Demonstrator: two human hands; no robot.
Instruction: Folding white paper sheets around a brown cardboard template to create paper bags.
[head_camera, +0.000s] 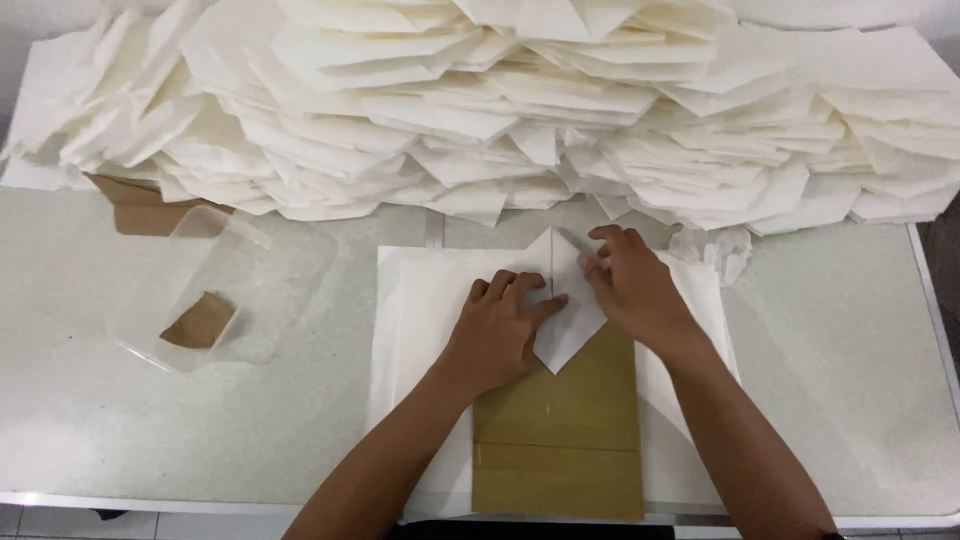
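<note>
With the left hand (497, 335) flat, fingers narrow, pinning the white folded paper sheet (568, 325) on the brown cardboard template (560, 430), the right hand (630, 285), fingers spread, should press its 2 creases evenly.

A pale, speckled bench (850, 330) carries everything here, its white front edge running along the near side. Across its far half sprawls a deep heap of folded white paper pieces (520, 100), with a brown cardboard scrap (135, 210) poking out under the heap's left end. Nearer lie a clear plastic tray (215, 290) on the left, a stack of white paper sheets (415, 310) in the middle, and a crumpled bit of clear plastic (715, 248) just right of the sheets.
</note>
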